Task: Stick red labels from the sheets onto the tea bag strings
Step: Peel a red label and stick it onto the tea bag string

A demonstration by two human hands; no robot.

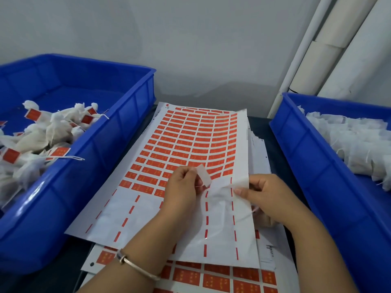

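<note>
A sheet of red labels [190, 142] lies on top of a stack in the middle of the table; its near rows are peeled bare. My left hand [182, 187] pinches one peeled label [204, 175], whose white back faces me, just above the sheet. My right hand [264, 195] pinches a thin white tea bag [221, 187] with thumb and fingers, right beside the label. A fine string [251, 213] seems to trail under the right hand. Label and tea bag nearly touch; whether they are stuck together I cannot tell.
A blue bin [118, 132] on the left holds tea bags with red labels [57, 127]. On the right, another blue bin [296, 142] holds plain white tea bags [347, 140]. More label sheets [215, 280] lie underneath, near me. White pipes [313, 56] run up the back right wall.
</note>
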